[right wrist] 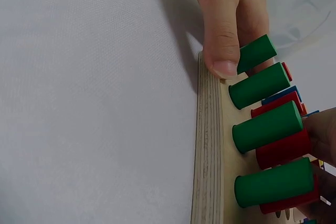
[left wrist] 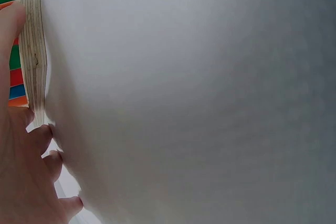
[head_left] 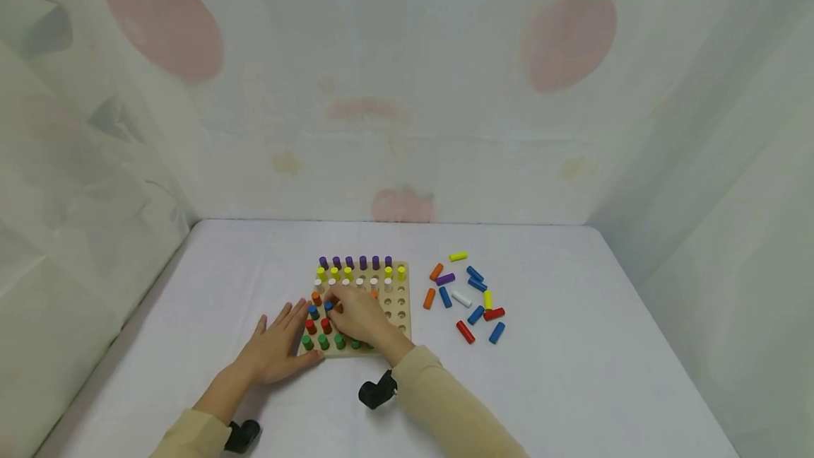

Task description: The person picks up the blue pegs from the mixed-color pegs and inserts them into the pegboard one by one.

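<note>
A wooden pegboard (head_left: pixel 395 308) holds rows of purple, yellow, white, orange, blue, red and green pegs. My right hand (head_left: pixel 359 313) reaches over its middle and pinches a blue peg (head_left: pixel 328 306) beside another blue peg (head_left: pixel 314 312) at the left. At the board's left side lies my left hand (head_left: pixel 273 352), fingers stretched along the edge and thumb at the front corner. From the right wrist view, the left thumb (right wrist: pixel 224 40) rests by the board's layered edge near the green pegs (right wrist: pixel 268 124). The right fingers (right wrist: pixel 323 135) show only partly there.
Right of the board, loose pegs lie scattered on the white table (head_left: pixel 572 345): a purple peg (head_left: pixel 445 279), a white peg (head_left: pixel 461 299), and several blue, red, orange and yellow ones. A printed curtain (head_left: pixel 394 90) hangs behind the table and at both sides.
</note>
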Demonstrator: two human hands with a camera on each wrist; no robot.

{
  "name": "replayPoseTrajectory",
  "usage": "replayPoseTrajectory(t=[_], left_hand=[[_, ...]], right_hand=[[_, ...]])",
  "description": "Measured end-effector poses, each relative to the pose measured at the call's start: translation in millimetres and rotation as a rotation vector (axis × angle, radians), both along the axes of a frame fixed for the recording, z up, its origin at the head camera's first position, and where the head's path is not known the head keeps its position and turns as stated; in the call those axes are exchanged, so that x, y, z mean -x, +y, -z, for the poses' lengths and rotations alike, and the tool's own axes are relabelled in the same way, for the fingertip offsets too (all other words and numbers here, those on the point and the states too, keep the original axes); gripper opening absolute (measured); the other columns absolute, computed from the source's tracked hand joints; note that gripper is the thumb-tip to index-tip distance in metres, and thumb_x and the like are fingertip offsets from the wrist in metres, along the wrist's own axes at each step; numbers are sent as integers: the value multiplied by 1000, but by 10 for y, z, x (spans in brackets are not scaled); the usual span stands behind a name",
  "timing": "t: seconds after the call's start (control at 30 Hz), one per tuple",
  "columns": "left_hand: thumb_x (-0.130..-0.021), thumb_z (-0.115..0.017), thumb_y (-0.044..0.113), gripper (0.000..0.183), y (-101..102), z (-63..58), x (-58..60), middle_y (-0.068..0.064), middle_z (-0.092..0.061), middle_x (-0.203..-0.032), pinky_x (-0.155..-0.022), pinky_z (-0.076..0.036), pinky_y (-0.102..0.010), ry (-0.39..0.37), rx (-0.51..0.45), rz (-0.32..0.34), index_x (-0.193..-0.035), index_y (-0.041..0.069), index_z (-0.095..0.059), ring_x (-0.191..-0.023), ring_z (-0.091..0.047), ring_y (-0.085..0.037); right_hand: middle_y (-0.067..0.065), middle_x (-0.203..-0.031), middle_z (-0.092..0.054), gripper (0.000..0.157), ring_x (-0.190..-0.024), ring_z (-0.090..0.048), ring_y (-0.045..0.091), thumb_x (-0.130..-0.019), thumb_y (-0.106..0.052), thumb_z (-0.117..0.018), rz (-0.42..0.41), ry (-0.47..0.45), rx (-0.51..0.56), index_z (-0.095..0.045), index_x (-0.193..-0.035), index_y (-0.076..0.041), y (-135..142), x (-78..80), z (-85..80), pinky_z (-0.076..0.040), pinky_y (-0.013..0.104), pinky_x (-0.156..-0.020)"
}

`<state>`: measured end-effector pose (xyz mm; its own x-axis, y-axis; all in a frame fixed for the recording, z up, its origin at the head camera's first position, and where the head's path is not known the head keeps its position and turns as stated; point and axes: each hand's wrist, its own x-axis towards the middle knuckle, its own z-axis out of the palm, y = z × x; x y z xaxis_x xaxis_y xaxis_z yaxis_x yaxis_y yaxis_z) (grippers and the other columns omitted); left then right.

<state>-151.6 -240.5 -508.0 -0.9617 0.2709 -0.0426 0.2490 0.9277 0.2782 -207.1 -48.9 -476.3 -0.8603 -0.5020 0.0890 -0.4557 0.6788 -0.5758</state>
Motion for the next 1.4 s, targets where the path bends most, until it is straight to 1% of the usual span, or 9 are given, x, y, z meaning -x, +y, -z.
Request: replayPoseTrajectory(t=[0.17, 0.4, 0.73, 0.9, 1.03, 1.2, 1.4], left_hand=[[-74, -50, 74, 102, 6, 5, 2, -11, -23, -152, -103, -12, -68, 7, -11, 4, -147, 8, -23, -138, -20, -37], [-74, -51, 73, 101, 11, -9, -4, -11, -23, -152, -103, -12, -68, 3, -12, 6, -146, 7, -23, -138, -20, -37], [-74, -50, 74, 102, 6, 0, 5, -11, -23, -152, -103, -12, -69, 2, 0, 7, -147, 8, -23, -138, -20, -37], [-74, -51, 74, 102, 9, 1, 1, -11, -23, -152, -103, -11, -68, 6, -8, 6, -146, 8, -23, -138, -20, -37], [-73, -53, 72, 101, 6, 17, 1, -12, -24, -151, -103, -12, -69, 14, -19, 5, -146, 8, -24, -137, -21, -38], [-74, -52, 73, 101, -6, 43, 3, -12, -23, -152, -102, -11, -69, 11, -13, 2, -147, 8, -23, -137, -21, -38], [-74, -52, 73, 102, -21, 49, 1, -11, -22, -152, -103, -11, -69, 11, -14, 1, -147, 9, -22, -138, -20, -38]], right_hand=[[-10, -93, -63, 17, -74, -52, -2, -87, -18, -61, 0, -8, 16, -62, -105, -20, 7, 4, -3, -43, 9, -60], [-11, -93, -63, 18, -74, -52, -3, -87, -18, -62, -4, 0, 11, -63, -105, -20, 3, 3, 5, -43, 9, -61], [-12, -91, -62, 16, -70, -49, -1, -88, -22, -61, 17, 17, -36, -63, -104, -21, -18, 6, 17, -41, 10, -58], [-12, -91, -63, 16, -71, -50, -1, -88, -23, -61, 16, 15, -36, -63, -104, -21, -19, 9, 28, -41, 10, -57], [-11, -92, -63, 16, -72, -50, -2, -89, -24, -60, 6, 13, -29, -62, -104, -21, -14, 8, 31, -42, 10, -59], [-11, -92, -63, 17, -74, -50, -2, -89, -26, -60, -12, 15, -25, -62, -105, -21, -12, 7, 22, -43, 10, -62], [-10, -97, -64, 19, -80, -52, -2, -90, -24, -60, -31, 23, -22, -63, -107, -20, -19, 5, 24, -45, 10, -68]])
